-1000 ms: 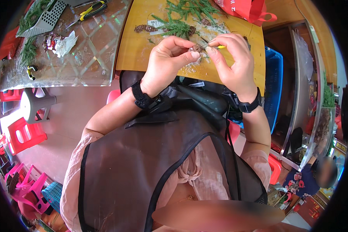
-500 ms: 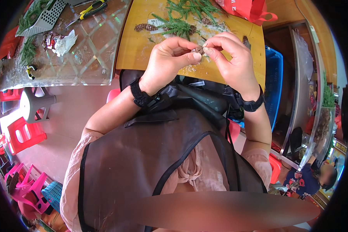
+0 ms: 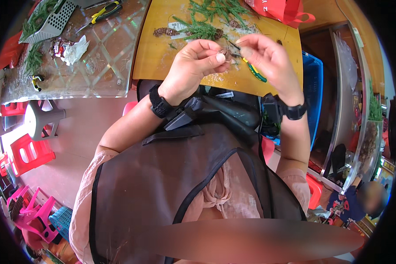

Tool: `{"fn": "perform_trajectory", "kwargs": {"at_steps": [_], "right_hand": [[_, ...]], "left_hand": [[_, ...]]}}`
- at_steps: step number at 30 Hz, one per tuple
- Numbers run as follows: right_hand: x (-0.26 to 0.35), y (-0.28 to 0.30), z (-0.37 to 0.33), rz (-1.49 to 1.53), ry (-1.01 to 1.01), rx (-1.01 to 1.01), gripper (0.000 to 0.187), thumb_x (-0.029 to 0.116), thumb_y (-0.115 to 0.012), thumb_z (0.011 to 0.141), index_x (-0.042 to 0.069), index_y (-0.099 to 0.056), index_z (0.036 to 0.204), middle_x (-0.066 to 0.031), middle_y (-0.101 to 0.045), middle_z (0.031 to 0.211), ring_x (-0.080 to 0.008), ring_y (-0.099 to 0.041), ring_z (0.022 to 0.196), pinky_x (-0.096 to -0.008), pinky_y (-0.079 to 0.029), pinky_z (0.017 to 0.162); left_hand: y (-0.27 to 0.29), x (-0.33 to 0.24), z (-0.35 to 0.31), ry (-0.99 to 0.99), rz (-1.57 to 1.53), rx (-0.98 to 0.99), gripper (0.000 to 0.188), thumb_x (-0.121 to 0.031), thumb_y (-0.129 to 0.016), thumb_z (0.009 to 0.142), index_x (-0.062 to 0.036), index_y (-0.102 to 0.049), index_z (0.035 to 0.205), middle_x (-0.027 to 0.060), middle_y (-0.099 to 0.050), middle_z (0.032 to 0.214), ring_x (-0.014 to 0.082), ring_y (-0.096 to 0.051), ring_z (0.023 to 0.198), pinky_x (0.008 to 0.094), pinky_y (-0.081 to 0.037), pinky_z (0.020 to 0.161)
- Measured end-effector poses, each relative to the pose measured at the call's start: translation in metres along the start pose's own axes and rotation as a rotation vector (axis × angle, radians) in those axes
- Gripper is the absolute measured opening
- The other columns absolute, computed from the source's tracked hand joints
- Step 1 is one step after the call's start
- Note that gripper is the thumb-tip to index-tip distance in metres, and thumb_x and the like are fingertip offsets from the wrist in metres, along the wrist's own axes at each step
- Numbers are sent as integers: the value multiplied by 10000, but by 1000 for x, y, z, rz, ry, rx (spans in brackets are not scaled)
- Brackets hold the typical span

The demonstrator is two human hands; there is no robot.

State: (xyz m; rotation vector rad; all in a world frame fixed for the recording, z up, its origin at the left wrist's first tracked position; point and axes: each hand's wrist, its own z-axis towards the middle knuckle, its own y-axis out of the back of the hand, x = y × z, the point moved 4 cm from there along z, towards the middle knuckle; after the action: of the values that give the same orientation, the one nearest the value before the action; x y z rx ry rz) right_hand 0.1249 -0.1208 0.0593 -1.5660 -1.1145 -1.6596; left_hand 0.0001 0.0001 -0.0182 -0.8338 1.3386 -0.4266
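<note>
From where I stand, the person's left hand (image 3: 196,59) is raised over the near part of the yellow wooden counter (image 3: 156,61), its grip closed with thumb and fingertips on a small brown piece (image 3: 225,53), mostly hidden by the fingers, so I can't make out its exact shape. The right hand (image 3: 268,59) is held just beside it, apart from the brown piece, thumb and forefinger toward the other hand; whether that grip pinches anything, I cannot tell. Partly covered by the right fingers are pliers with green-and-yellow handles (image 3: 256,72).

Beyond the hands lie feathery green needle sprigs (image 3: 220,9), and near them, to the left, a pair of brown scaly cones (image 3: 165,31) end to end beside a white printed label (image 3: 177,26). Pale flakes are scattered around. A red bag with a loop handle (image 3: 277,11) sits at the far right corner, and a blue plastic crate (image 3: 311,97) stands just past the right edge.

Over to the left, a second counter with a clear, diamond-patterned cover (image 3: 101,61) carries a white perforated basket (image 3: 55,22) with greenery in it, yellow-and-black pliers (image 3: 105,12) and a crumpled white tissue (image 3: 75,49).
</note>
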Motion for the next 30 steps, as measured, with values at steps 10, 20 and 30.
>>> {"fn": "perform_trajectory", "kwargs": {"at_steps": [10,20,30], "right_hand": [[-3,-24,-15,-361,196,-65,225,78,-671,901,2,-664,1112,-60,-666,1000,-126,-632,892,-268,-513,778],[-8,-38,-23,-494,205,26,195,37,-632,917,-10,-656,1105,-57,-673,988,-112,-629,871,-247,-514,773],[-29,-33,-18,-123,56,-16,251,61,-582,960,-32,-606,1191,-31,-649,986,-88,-601,881,-240,-500,796]], "left_hand": [[-7,-5,-5,137,46,-102,144,-102,-655,927,-13,-617,1034,74,-676,945,163,-674,869,273,-562,749],[-5,-12,-8,-162,374,-118,167,-134,-658,932,19,-621,988,52,-654,811,90,-609,677,231,-508,616],[2,-17,-5,-76,303,-144,187,-162,-635,950,20,-626,991,28,-637,758,97,-609,668,228,-508,623]]}}
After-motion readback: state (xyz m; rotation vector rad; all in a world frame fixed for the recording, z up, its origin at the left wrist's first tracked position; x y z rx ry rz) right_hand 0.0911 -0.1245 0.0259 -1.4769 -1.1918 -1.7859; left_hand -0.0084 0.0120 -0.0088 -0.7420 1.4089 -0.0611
